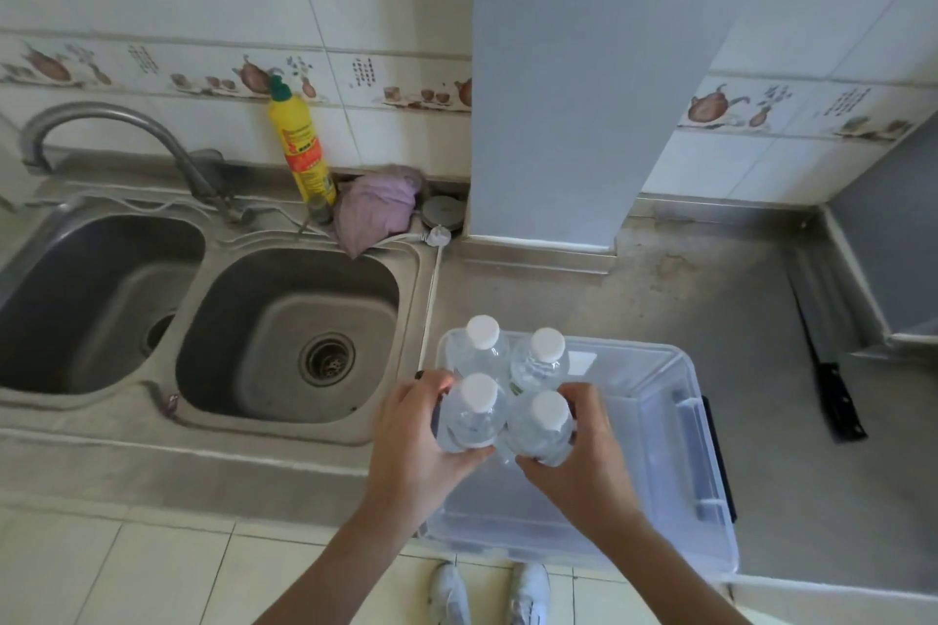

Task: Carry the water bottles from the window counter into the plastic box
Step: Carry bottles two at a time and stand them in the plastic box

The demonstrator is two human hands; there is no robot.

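Left hand [416,426] wraps near-left water bottle [474,414]; right hand [583,442] wraps near-right bottle [543,429]. Both upright, long axes vertical, caps up. Plastic box [675,452] directly beneath hands; far pair [512,355] just beyond fingertips. Judgement: straight lowering needed.

Double sink [284,335], faucet [116,127], yellow bottle [302,152], purple cloth [373,211], knife [827,371].

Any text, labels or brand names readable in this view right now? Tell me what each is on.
None can be read.
Yellow detergent bottle: red and orange label with print, too blurred.
Wall tile border: small dark vertical characters, too small.
Water bottles: no legible label; caps plain white.
Plastic box: no markings visible.
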